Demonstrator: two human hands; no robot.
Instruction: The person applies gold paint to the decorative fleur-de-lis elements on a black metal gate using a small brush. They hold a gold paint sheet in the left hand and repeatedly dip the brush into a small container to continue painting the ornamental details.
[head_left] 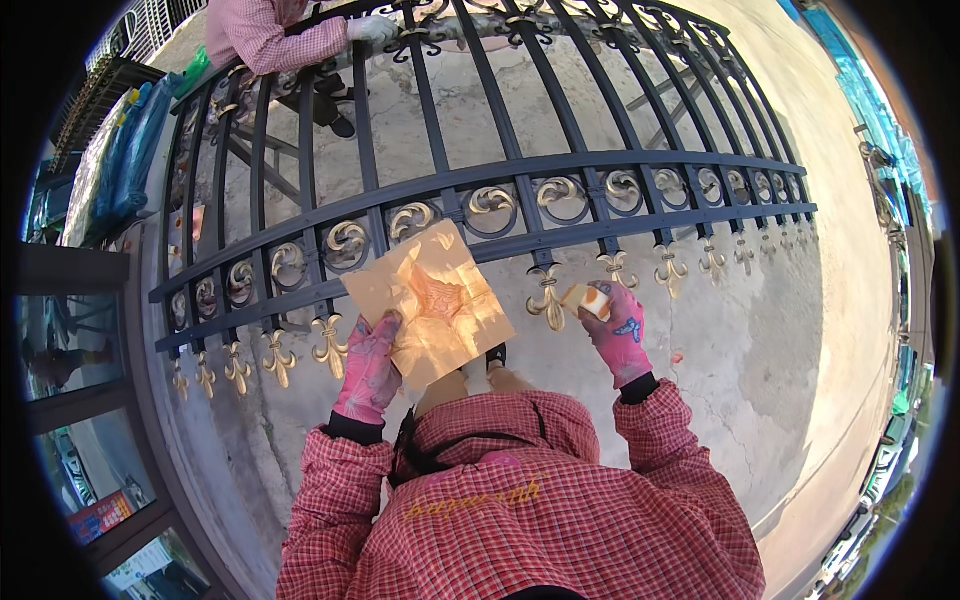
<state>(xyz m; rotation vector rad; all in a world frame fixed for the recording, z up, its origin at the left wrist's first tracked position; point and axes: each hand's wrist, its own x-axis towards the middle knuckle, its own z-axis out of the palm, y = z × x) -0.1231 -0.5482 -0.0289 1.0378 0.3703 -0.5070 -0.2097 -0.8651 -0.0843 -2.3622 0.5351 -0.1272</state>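
Note:
My left hand (371, 366), in a pink glove, grips the left edge of a creased square of brown cardboard (480, 318). A shiny coppery-gold smear covers the middle of the cardboard. My right hand (616, 328), in a pink glove with a blue butterfly print, is closed round a pale sponge block (583, 300) with orange-brown stains. The sponge is just right of a gold spearhead finial (547, 298) on a black metal fence panel (510, 165); I cannot tell whether they touch. Gold scrolls (490, 203) sit between the panel's two rails.
At the panel's far left, another person (265, 35) in a checked sleeve rests a white-gloved hand (373, 30) by the bars. Trestle legs (265, 165) show beneath the panel. Blue-wrapped bundles (140, 150) stand at left, above a dark-framed glass door (85, 340). The floor is concrete.

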